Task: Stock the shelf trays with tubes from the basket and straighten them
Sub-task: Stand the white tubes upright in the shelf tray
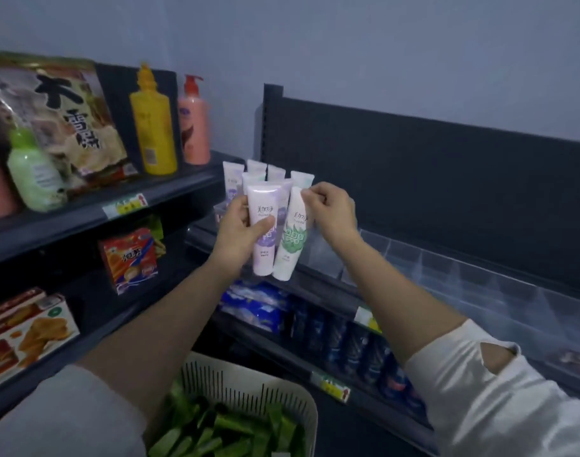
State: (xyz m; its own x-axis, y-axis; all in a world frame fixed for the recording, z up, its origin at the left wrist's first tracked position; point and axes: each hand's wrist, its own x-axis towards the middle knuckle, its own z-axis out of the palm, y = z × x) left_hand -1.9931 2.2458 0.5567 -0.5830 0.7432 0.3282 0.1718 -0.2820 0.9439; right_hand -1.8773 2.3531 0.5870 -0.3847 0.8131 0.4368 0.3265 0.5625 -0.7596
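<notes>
1. Tubes first: you hold two of them, a purple tube [264, 225] and a green tube [291, 239], in front of the left end of the clear shelf tray [447, 268]. Both stand roughly upright, side by side and touching.
2. Your left hand [239, 229] is wrapped round the middle of the purple tube, with the thumb lying across its printed front.
3. Your right hand [331, 212] pinches the top corner of the green tube between thumb and fingertips, and the other fingers are curled in.
4. More standing tubes [232, 179] fill the tray's left end, just behind the pair you hold. They are upright and packed close together.
5. To the right of your hands, the tray's clear dividers run on along the shelf against the dark back panel.
6. Well below the tray, between your forearms, sits the white slotted basket [301, 404]. It holds green packs [222, 430]; you cannot tell from this view whether they are tubes.
7. Left of the tray, on the neighbouring shelf, a yellow bottle [153, 127] stands just beside a pink pump bottle [193, 127].
8. Directly under the tray, blue packets [259, 305] lie on the next shelf down.
</notes>
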